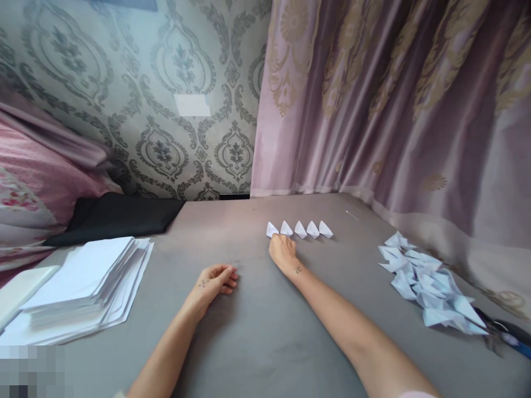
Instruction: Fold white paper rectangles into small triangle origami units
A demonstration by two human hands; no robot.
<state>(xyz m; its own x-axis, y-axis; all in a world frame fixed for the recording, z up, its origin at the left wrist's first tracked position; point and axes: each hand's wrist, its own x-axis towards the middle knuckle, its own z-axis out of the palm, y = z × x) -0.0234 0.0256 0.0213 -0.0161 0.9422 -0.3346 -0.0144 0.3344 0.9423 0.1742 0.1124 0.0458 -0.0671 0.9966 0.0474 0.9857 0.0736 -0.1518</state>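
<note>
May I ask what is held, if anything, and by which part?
The left hand appears empty; whether the right hand holds the leftmost folded paper cannot be told.

A: See the folded paper pieces (301,230)?
B: Yes: five, white, pointed, set in a row, partly hidden at the left end.
A: Placed where?
B: Near the surface's (257,331) far edge.

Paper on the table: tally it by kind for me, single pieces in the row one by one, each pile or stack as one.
Folded pieces in the row: 5
Loose pile of folded paper: 1
Stack of flat sheets: 1
Total: 7
</note>
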